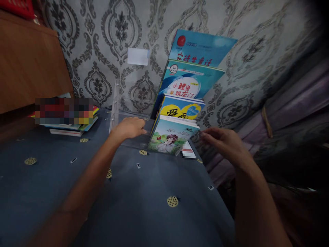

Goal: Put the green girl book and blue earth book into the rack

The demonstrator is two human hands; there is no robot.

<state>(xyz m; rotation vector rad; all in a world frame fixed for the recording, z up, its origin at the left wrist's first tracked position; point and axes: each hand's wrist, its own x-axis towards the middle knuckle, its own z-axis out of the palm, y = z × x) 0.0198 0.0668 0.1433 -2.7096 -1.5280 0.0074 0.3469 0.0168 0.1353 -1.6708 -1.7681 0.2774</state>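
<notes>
My left hand (130,128) is over the left part of a clear acrylic book stand (114,106), thumb apart from bent fingers, holding nothing visible. My right hand (224,141) is just beyond the right edge of the front book, fingers stretched toward it and nothing seen in them. That front book (164,139) has a pale green cover with a drawn girl. Behind it, a blue and yellow book (174,108), a teal book (192,80) and a taller blue book (203,46) rise in steps, leaning back in the stand's right side.
A pile of books (68,132), partly blurred out, lies at the left near a brown wooden box (31,61). A white label (138,56) is at the stand's back. Patterned wallpaper rises behind. The table (133,206) ends at the right, near a curtain (290,116).
</notes>
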